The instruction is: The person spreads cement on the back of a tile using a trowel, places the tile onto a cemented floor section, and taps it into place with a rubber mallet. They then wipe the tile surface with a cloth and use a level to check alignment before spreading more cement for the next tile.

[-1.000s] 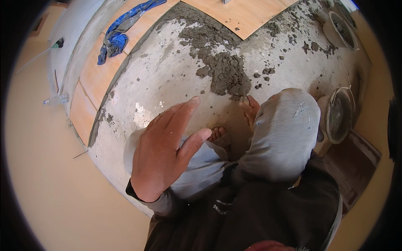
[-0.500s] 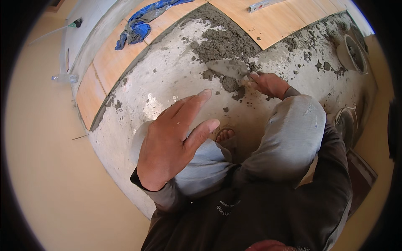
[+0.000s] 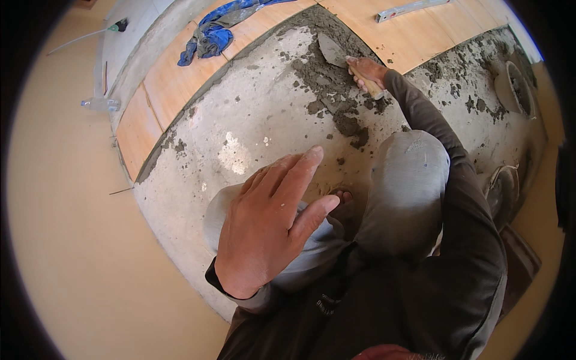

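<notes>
Grey mortar (image 3: 336, 99) lay near the concrete floor's (image 3: 252, 132) far edge | right hand (image 3: 367, 71) gripped a trowel (image 3: 336, 51) there | left hand (image 3: 270, 225) hovered open, empty.

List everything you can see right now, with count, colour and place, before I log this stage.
trowel: one, grey blade with pale wooden handle, in the mortar at top centre
mortar: one dark grey patch, on the bare slab
slab: one, pale grey concrete, centre
tiles: several, light orange, along the slab's far edge
cloth: one, blue, on the tiles, top left
level: one, silvery, on the tiles, top
bucket: one, mortar-stained, right
plastic bottle: one, clear, left
left hand: open, raised over the left knee
right hand: gripping the trowel handle
</notes>
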A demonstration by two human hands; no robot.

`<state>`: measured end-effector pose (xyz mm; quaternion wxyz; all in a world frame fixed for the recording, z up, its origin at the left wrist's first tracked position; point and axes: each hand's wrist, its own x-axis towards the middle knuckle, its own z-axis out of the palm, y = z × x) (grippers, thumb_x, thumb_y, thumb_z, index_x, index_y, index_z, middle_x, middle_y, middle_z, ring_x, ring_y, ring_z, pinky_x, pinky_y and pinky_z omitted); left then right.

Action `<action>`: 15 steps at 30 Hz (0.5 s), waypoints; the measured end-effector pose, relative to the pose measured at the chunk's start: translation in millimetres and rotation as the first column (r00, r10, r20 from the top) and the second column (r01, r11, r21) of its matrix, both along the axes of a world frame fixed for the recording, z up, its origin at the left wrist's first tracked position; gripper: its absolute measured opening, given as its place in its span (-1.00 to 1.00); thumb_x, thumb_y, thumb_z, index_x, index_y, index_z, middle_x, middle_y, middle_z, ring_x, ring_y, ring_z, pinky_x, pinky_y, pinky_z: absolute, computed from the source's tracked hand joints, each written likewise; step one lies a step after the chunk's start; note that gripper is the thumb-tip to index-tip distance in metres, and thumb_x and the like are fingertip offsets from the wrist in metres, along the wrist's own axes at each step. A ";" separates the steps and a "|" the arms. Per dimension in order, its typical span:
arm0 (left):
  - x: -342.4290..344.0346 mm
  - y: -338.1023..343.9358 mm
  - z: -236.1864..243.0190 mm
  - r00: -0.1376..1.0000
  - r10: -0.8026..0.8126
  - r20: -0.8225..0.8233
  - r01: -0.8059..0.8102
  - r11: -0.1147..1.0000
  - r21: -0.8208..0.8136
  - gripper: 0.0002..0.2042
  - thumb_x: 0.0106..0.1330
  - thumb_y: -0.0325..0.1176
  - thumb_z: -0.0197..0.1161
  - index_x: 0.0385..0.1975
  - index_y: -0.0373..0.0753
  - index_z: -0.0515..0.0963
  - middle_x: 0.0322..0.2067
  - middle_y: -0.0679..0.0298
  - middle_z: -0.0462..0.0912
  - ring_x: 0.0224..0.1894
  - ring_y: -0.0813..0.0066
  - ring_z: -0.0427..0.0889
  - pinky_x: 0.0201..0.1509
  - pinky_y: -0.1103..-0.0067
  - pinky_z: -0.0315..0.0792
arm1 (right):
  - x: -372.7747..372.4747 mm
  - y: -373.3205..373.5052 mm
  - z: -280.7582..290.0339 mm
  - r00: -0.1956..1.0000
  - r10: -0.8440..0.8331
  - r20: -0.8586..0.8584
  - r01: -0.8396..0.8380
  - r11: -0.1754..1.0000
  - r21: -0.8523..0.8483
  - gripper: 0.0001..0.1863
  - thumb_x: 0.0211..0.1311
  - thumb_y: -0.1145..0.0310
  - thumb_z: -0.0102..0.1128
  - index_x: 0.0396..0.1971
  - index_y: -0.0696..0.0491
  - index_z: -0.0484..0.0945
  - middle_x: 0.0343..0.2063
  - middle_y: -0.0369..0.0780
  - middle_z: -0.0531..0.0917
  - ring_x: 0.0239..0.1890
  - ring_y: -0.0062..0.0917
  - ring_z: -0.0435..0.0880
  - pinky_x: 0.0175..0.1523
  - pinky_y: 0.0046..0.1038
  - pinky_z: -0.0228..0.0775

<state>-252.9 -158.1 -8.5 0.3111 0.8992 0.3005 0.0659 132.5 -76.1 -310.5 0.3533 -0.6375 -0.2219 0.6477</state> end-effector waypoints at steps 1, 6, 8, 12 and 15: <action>1.5 0.4 -0.7 1.000 -0.027 -0.001 0.027 1.000 0.012 -0.47 0.39 -0.12 0.37 0.25 -0.32 0.52 0.14 0.00 0.66 0.19 -0.02 0.63 0.24 0.32 0.51 | -14.0 -1.7 -1.3 0.999 0.036 -0.012 -0.037 0.999 -0.024 -0.51 0.61 -0.14 -0.15 -0.32 -0.01 0.39 -0.60 -0.36 0.42 -0.69 -0.63 0.44 -0.64 -0.45 0.40; 23.6 2.1 -14.9 0.978 -0.197 0.074 0.198 0.980 -0.005 -0.49 0.41 -0.12 0.34 0.24 -0.30 0.53 0.11 -0.01 0.66 0.14 -0.04 0.64 0.22 0.29 0.51 | -50.0 -40.6 3.6 0.957 0.273 0.095 -0.261 0.957 -0.124 -0.46 0.58 -0.21 -0.11 -0.23 0.03 0.46 -0.58 -0.29 0.49 -0.67 -0.59 0.49 -0.65 -0.41 0.40; 28.8 7.3 -18.6 0.977 -0.202 0.070 0.199 0.979 0.048 -0.49 0.41 -0.11 0.34 0.24 -0.29 0.52 0.08 0.01 0.67 0.13 -0.04 0.64 0.21 0.28 0.52 | -68.9 -62.7 5.8 0.803 0.406 0.436 -0.404 0.909 -0.103 -0.46 0.57 -0.20 -0.08 -0.11 0.05 0.50 -0.52 -0.16 0.60 -0.64 -0.42 0.59 -0.61 -0.30 0.46; 29.5 2.6 -22.9 0.937 -0.285 0.203 0.278 0.958 0.066 -0.48 0.41 -0.09 0.33 0.24 -0.29 0.51 0.06 0.02 0.68 0.11 -0.03 0.65 0.19 0.26 0.52 | -22.3 -131.2 -42.2 0.252 0.188 0.949 -0.612 0.791 0.006 -0.45 0.55 -0.16 -0.03 0.08 0.05 0.54 -0.37 0.06 0.73 -0.43 -0.06 0.76 -0.34 -0.06 0.59; 21.1 3.7 -22.1 0.935 -0.267 0.232 0.263 0.964 0.049 -0.47 0.40 -0.08 0.33 0.24 -0.30 0.51 0.05 0.01 0.68 0.10 -0.03 0.65 0.19 0.24 0.52 | -21.0 -154.0 0.3 0.180 0.331 0.926 -0.462 0.860 -0.218 -0.50 0.53 -0.11 0.01 0.06 0.04 0.55 -0.31 0.09 0.74 -0.21 0.05 0.75 -0.07 0.03 0.57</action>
